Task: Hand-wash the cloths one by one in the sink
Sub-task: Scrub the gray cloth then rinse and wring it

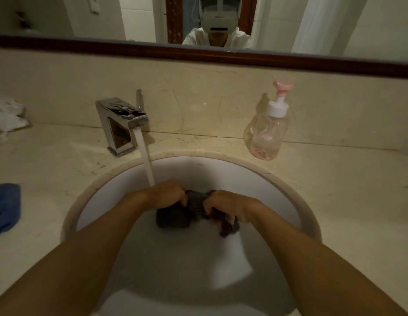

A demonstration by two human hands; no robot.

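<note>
A dark grey wet cloth is bunched in the middle of the white round sink. My left hand grips its left part and my right hand grips its right part, fingers curled into the fabric. Both hands are close together over the cloudy water in the basin. A dark end of the cloth hangs below my right hand into the water. Water runs from the chrome faucet and lands on the back of my left hand.
A clear soap pump bottle with a pink top stands on the beige counter right of the faucet. A blue cloth lies at the counter's left edge. A white cloth sits at the far left by the wall. A mirror is above.
</note>
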